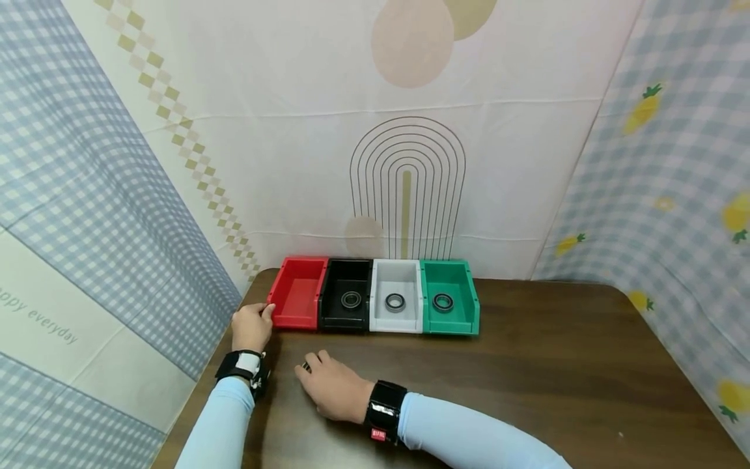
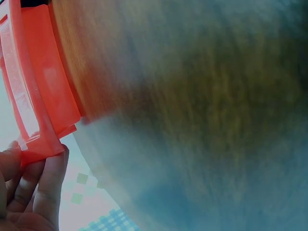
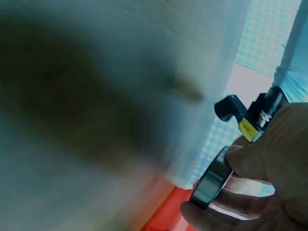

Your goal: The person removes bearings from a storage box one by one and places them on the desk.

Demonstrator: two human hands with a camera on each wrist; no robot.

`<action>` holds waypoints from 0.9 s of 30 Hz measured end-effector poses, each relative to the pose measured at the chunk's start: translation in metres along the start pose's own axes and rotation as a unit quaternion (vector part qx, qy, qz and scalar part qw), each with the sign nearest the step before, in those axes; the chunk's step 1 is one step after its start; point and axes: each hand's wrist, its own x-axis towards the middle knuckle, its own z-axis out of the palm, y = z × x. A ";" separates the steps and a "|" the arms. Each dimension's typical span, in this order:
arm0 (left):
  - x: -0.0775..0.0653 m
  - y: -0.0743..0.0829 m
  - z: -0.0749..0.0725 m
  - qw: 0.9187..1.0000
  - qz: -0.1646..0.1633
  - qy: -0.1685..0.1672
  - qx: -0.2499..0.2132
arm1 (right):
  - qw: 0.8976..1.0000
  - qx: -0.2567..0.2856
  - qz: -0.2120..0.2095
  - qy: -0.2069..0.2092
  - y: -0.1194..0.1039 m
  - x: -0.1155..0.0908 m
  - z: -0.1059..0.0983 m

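Okay, so nearest first: the right-hand grip (image 1: 336, 389) is on the near side of the trays, pinching a metal ring (image 3: 211, 179) between thumb and fingers, and it looks like a bearing to me. Can't tell from these views whether that hand touches the bench (image 1: 527, 365) or sits just above it. A bit further out, the left-hand grip (image 1: 252, 327) has the near left corner of the red tray (image 1: 295, 322) pinched between thumb and fingers. As for progress, I'd call it mostly done: going left to right after the red one, the black tray (image 1: 344, 322) has one ring (image 1: 351, 307) in it, the white tray (image 1: 396, 324) has another ring (image 1: 395, 309), and the green tray (image 1: 450, 326) has a third ring (image 1: 443, 309). The one in the right hand isn't in any tray, so as far as I can see that's what's left. All four trays stand side by side in a row. For obstacles, I'd only name the red tray's front wall and maybe the left hand at its corner. Behind it all hangs a pale cloth (image 1: 293, 163) with a line-drawn arch, plus a blue-checked cloth (image 1: 674, 260) with pineapples off to the right.
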 end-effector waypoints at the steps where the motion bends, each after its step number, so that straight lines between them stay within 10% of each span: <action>1: 0.000 0.000 0.000 1.000 -0.002 0.001 0.000 | 1.000 -0.002 -0.002 -0.001 -0.001 -0.001 0.001; 27: -0.003 -0.001 -0.001 1.000 -0.003 -0.004 0.002 | 0.998 0.042 -0.028 -0.036 -0.025 -0.014 0.018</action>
